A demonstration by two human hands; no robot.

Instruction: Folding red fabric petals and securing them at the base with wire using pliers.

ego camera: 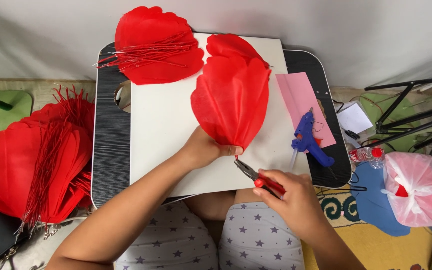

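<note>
Red tissue-paper petal (231,97) stands fanned above the white board (161,125) on my small counter (110,150), its gathered base pinched shut in my left hand (203,149). My right hand (291,197) is wrapped around the red handles of a pair of pliers (258,179), whose slightly parted tips sit just below the petal's base. Another petal with red wire stems (151,50) lies at the board's far corner. Near my right hand, a blue glue gun (310,140) rests beside a pink paper strip (301,97).

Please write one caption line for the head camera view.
Left hand pinches a large red tissue-paper petal at its base; right hand holds red-handled pliers beside it.
</note>
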